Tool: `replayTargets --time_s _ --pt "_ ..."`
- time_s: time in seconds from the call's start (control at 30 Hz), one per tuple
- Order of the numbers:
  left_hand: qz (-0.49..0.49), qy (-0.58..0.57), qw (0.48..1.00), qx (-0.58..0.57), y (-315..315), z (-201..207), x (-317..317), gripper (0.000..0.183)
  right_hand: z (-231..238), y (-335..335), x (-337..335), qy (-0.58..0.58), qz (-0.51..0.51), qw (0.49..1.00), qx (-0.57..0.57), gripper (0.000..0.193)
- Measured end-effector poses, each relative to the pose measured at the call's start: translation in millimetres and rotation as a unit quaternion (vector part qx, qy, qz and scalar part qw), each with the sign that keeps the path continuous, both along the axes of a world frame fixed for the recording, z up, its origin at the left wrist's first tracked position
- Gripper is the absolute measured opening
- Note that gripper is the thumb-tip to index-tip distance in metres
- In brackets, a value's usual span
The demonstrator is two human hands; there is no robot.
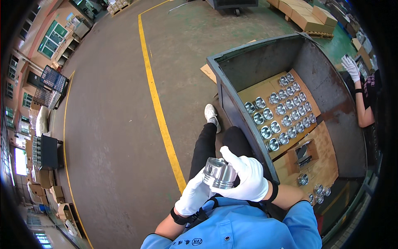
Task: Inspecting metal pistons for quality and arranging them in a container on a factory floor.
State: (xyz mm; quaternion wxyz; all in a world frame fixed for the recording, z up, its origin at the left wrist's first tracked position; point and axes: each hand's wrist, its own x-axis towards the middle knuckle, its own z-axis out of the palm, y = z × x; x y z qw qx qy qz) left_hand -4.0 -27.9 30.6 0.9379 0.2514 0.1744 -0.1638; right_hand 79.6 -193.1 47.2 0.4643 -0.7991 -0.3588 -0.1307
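A metal piston [219, 172] is held between two white-gloved hands above the lap, in front of a blue shirt [248, 226] and to the left of a grey steel bin [265, 66]. It is grasped from the right by the right hand [250, 177], whose thumb is raised beside its upper end while the fingers are curled beneath it. The lower left side is gripped by the left hand [195, 196]; how far its fingers are wrapped under the piston cannot be told. The ring grooves are turned downward, with the pin bore seen above them. In the bin, more pistons [286, 120] are set out in rows on a cardboard sheet [260, 89]. Nearer the person, a small cardboard box [314, 150] with dark pieces inside is placed on another cardboard sheet [327, 154], and a single piston [303, 179] is left just below it, near a small cluster. Beyond the bin's far side, a co-worker's white-gloved hand [351, 68] is seen raised. The floor [107, 137] is crossed by a yellow line [158, 108].
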Motion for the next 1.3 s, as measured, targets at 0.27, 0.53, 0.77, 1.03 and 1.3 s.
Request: replayTargets --time_s 0.27,0.53,0.77,1.03,1.3 --pt "0.005 0.024 1.000 -0.018 3 -10 -7 0.050 -4 -2 -2 0.012 0.066 0.997 0.044 0.082" --pt "-0.007 0.022 0.999 -0.026 6 -14 -10 0.060 -5 0 -2 0.038 0.112 0.990 0.074 0.083" --pt "-0.062 -0.033 0.996 0.050 4 3 -3 0.096 -6 0 0 0.033 0.112 0.992 0.042 0.084" --pt "0.013 -0.080 0.988 -0.133 14 -6 -8 0.090 2 -4 -1 0.035 0.206 0.976 0.061 0.061" --pt "0.035 -0.098 0.976 -0.191 24 -18 -9 0.096 2 -3 6 0.057 0.190 0.974 0.109 0.071"
